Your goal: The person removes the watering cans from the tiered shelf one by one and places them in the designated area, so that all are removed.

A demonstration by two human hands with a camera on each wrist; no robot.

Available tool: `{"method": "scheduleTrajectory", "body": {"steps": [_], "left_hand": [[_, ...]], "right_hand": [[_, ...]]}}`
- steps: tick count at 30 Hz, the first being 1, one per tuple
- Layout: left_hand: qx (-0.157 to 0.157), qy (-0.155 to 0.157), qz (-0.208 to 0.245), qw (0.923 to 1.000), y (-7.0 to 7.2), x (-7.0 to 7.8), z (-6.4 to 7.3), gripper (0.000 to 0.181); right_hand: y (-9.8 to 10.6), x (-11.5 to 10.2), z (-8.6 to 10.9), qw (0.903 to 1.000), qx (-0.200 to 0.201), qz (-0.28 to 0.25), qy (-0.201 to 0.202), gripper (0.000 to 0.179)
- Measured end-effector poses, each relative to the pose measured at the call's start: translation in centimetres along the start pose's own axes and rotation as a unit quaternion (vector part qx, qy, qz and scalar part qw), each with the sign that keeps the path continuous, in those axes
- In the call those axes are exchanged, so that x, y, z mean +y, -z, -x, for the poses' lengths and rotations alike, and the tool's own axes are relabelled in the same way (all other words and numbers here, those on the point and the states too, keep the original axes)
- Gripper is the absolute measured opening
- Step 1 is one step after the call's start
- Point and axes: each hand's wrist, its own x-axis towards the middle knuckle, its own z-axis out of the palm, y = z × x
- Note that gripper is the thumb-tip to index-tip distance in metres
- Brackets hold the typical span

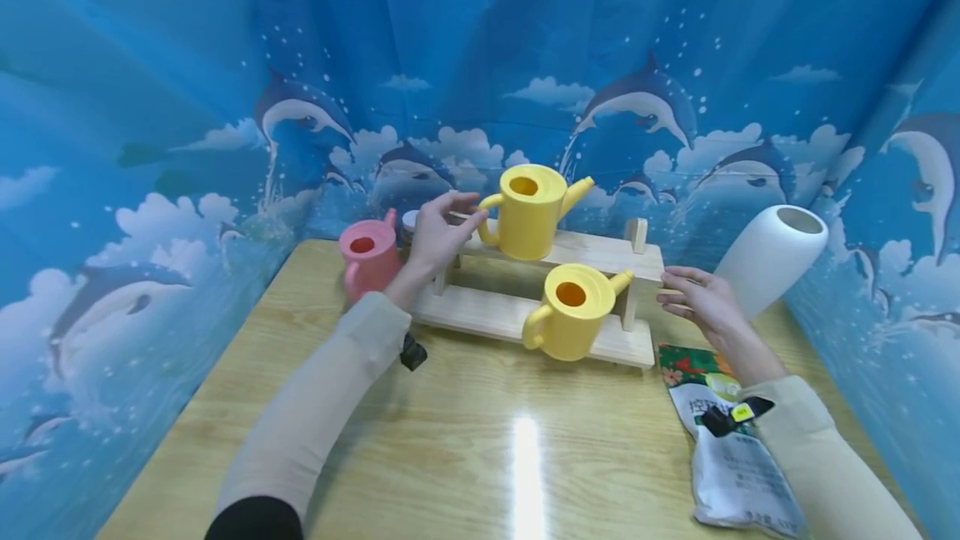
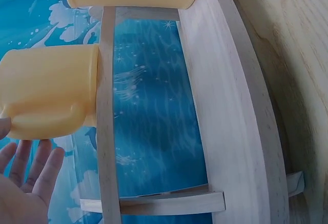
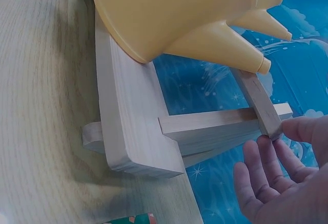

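Observation:
An upper yellow watering can stands on the top board of a small two-tier wooden shelf. My left hand is at its handle, fingers extended and thumb against the handle side in the left wrist view. A second yellow watering can sits on the lower board, its spout pointing right. At the top board's right end, my right hand pinches the board's corner between thumb and fingertips.
A pink watering can stands left of the shelf, beside a small lidded jar. On the right are a tilted-looking white vase and a printed plastic bag lying on the wooden table. Blue dolphin-print curtain surrounds the table.

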Motion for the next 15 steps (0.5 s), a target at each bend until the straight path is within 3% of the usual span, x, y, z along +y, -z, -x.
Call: {"method": "scheduleTrajectory", "body": {"steps": [6,15], "left_hand": [[-0.027,0.000,-0.010,0.9996,-0.1,0.5,0.0,0.037],[-0.051,0.031,-0.009,0.9982,-0.5,1.2,0.2,0.032]], "right_hand": [[0.2,0.0,0.1,1.0000,-0.001,-0.001,-0.002,0.073],[0.1,0.0,0.2,1.0000,-0.006,-0.005,-0.001,0.072]]}}
